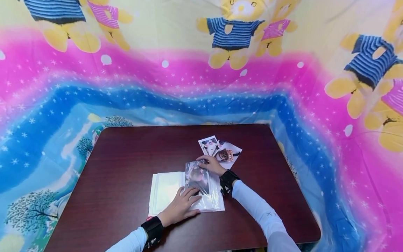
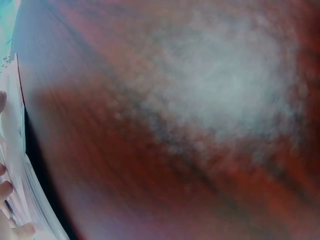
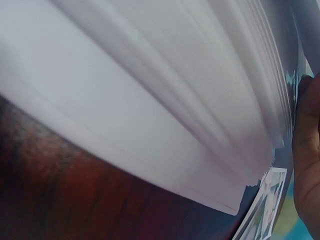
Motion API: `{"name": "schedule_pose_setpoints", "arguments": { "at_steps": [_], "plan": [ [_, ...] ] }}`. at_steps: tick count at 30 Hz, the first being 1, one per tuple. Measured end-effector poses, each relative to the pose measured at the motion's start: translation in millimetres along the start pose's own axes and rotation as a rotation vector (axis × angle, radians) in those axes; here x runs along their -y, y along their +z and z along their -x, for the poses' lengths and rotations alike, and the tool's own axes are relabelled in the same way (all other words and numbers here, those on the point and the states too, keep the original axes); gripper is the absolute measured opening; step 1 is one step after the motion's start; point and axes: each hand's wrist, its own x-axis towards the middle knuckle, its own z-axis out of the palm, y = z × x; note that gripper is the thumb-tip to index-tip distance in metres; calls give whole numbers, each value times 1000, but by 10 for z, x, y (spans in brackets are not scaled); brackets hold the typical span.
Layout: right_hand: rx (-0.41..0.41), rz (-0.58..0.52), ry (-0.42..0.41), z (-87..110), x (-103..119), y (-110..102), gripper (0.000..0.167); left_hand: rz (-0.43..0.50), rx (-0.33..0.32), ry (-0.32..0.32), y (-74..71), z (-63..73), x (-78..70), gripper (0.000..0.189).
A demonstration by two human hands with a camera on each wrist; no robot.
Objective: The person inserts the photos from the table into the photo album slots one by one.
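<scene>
An open photo album [image 1: 168, 190] with white pages lies near the front of the table. Over its right page is a photo [image 1: 196, 177], its lower part apparently beneath the clear, shiny sleeve. My right hand [image 1: 214, 166] pinches this photo at its top right, thumb and fingers near the edge. Spread fingers of my left hand [image 1: 180, 206] rest on the lower part of the same page. In the right wrist view, the album's stacked pages [image 3: 165, 90] fill much of the picture. Only fingertips [image 2: 5, 190] of the left hand show at the left wrist view's edge.
Behind the right hand lie loose photos: one with a pet in a bear hood [image 1: 232, 153], and a white-bordered one [image 1: 207, 141] overlapping it. A dark red-brown table [image 1: 135, 150] carries everything. A printed bear curtain [image 1: 176, 80] hangs around its back and sides.
</scene>
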Motion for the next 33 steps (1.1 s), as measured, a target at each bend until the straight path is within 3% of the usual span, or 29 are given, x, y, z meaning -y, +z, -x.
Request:
{"name": "schedule_pose_setpoints", "arguments": {
  "at_steps": [5,12,20,33],
  "plan": [
    [30,-28,5,70,213,-52,25,-4,-12,2,3,2,-1,55],
    [-8,30,9,79,-31,62,20,15,-16,3,1,0,-6,57],
    [55,54,33,98,-130,85,21,13,-18,3,2,4,-16,61],
    [90,2,-18,215,353,-16,18,29,-23,0,7,-3,-18,59]
  ]
}}
